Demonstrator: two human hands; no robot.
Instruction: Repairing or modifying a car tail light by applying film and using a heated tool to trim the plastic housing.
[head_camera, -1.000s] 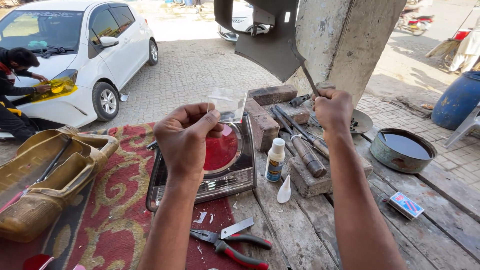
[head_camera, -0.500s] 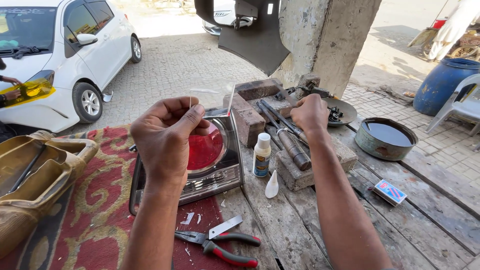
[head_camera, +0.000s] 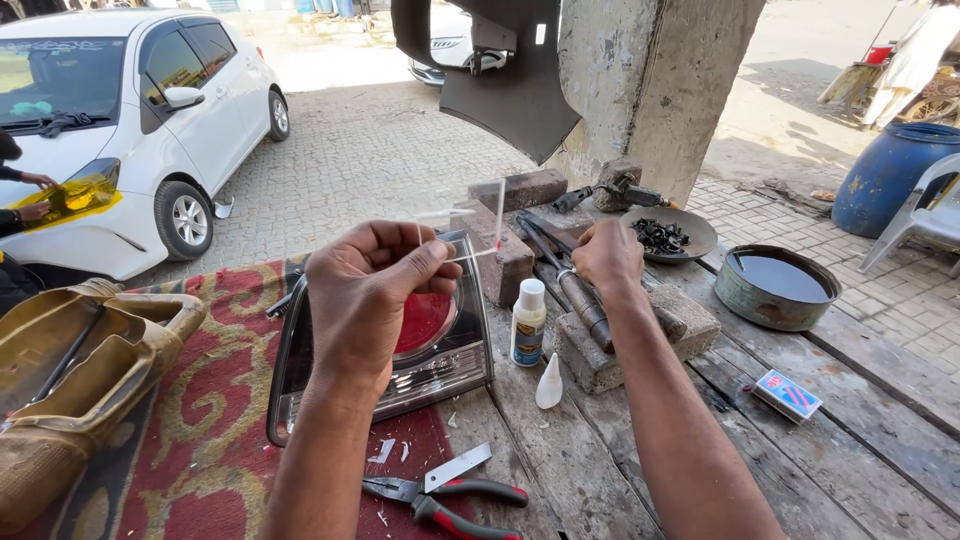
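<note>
Now: left hand (head_camera: 375, 290) w/ clear plastic piece (head_camera: 465, 230)

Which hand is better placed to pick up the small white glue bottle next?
Right. The right hand rests on the tool just beside the glue bottle, while the left hand is pinching the clear plastic piece.

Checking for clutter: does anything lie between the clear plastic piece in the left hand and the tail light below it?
Nothing visible does. The left hand holds the clear plastic piece above the tail light, with only open air between them.
</note>
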